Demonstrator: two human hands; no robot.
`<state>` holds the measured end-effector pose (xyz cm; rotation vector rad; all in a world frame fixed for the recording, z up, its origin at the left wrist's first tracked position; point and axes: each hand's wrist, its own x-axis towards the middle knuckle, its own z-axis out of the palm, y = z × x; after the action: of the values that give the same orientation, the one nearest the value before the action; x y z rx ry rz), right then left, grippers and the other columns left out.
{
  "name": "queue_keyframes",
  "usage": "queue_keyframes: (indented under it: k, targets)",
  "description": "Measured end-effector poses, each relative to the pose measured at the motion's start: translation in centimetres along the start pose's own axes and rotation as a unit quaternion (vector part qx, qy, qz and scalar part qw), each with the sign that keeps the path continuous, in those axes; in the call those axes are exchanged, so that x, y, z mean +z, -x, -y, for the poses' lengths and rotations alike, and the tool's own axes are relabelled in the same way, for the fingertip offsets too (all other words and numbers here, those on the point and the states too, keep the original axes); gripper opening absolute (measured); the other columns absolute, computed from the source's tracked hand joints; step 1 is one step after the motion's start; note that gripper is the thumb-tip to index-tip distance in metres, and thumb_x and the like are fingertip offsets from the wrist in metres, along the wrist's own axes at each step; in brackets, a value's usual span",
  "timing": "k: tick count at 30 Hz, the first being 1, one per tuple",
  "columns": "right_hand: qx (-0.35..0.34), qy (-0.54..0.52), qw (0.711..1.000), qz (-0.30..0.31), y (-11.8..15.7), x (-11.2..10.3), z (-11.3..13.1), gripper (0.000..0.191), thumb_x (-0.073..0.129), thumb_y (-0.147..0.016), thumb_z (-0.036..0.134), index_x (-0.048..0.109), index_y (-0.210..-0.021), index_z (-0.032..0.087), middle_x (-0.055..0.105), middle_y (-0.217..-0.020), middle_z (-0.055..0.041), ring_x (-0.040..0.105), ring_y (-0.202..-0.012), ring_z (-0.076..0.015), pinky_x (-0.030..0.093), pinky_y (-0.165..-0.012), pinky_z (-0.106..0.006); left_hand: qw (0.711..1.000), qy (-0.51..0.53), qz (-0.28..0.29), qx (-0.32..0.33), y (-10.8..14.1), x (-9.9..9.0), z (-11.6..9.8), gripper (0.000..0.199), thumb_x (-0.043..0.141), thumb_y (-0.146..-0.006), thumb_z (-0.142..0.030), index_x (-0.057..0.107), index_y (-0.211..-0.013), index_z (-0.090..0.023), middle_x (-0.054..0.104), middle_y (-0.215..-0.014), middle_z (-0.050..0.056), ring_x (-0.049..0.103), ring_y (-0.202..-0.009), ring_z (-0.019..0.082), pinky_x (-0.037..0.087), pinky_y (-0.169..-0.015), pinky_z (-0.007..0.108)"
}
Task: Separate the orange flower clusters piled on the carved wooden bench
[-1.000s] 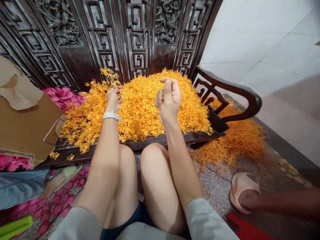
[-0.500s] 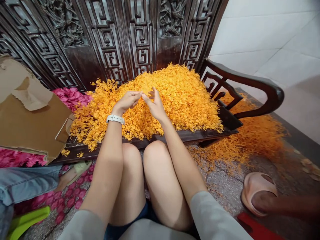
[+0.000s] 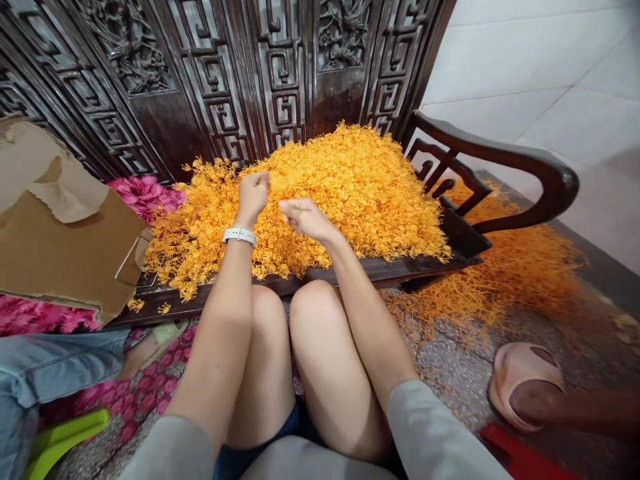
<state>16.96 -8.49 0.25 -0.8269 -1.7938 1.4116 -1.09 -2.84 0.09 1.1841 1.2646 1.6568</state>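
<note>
Grip curled closed, the left hand (image 3: pixel 253 195) has parted from the pinched right hand (image 3: pixel 307 217), ending fingertip contact; orange flowers (image 3: pixel 367 200) lie beneath, held contents unclear.

A carved wooden bench (image 3: pixel 339 100) and a slipper (image 3: pixel 520 365) suggest a home.

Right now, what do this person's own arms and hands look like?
The left hand and right hand are ungloved. Short grey sleeves end near the elbows. A pale band with small dark marks circles the left wrist; the right shows none.
</note>
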Motion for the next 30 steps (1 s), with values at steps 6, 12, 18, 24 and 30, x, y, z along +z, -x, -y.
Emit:
queue_keyframes:
  k: [6,12,18,24,30]
  targets:
    - [-0.065,-0.054,0.906,0.414,2.9,1.0,4.2,0.052,0.066,-0.099,0.065,0.070,-0.092,0.013,0.051,-0.063,0.0035,0.045,-0.053,-0.0081,0.038,-0.053,-0.023,0.989,0.094,-0.072,-0.091,-0.5,-2.2,1.6,0.051,0.063,-0.102,-0.064,0.050,-0.077,-0.021,0.046,-0.063,-0.004,0.030,-0.045,0.007,0.015,-0.039,0.021]
    - [-0.090,0.104,0.958,-0.252,-0.7,0.0,-0.1,0.081,0.051,-0.094,0.086,0.055,-0.147,0.025,0.059,-0.137,-0.0177,0.058,-0.126,-0.0308,0.056,-0.102,-0.050,0.995,0.062,0.048,-0.060,-0.6,-1.1,0.0,0.056,0.061,-0.099,-0.071,0.057,-0.073,-0.021,0.044,-0.054,-0.003,0.023,-0.039,0.007,0.015,-0.038,0.025]
    - [-0.079,0.131,0.942,-0.297,-2.6,-0.7,-2.8,0.075,0.046,-0.100,0.080,0.058,-0.142,0.020,0.062,-0.136,-0.0184,0.065,-0.116,-0.0271,0.056,-0.104,-0.045,0.969,-0.032,0.244,0.014,0.9,1.2,-1.9,0.052,0.067,-0.100,-0.056,0.057,-0.065,-0.020,0.048,-0.054,-0.001,0.031,-0.042,0.007,0.022,-0.044,0.024]
    - [-0.103,0.239,0.918,-0.300,-1.9,-0.8,-1.9,0.047,0.045,-0.110,0.061,0.064,-0.099,0.019,0.062,-0.089,-0.0098,0.062,-0.093,-0.0251,0.049,-0.090,-0.040,0.932,-0.156,0.301,0.128,1.1,2.4,-0.9,0.044,0.061,-0.099,-0.029,0.062,-0.057,-0.018,0.060,-0.059,0.003,0.052,-0.057,0.013,0.040,-0.062,0.028]
    - [-0.080,0.186,0.964,-0.171,-1.0,-0.6,-0.1,0.053,0.050,-0.110,0.055,0.038,-0.070,0.023,0.040,-0.066,0.0016,0.036,-0.064,-0.0138,0.029,-0.062,-0.031,0.953,-0.186,0.150,0.187,0.2,1.7,0.1,0.043,0.061,-0.100,-0.023,0.052,-0.058,-0.020,0.050,-0.058,0.000,0.046,-0.059,0.015,0.031,-0.060,0.031]
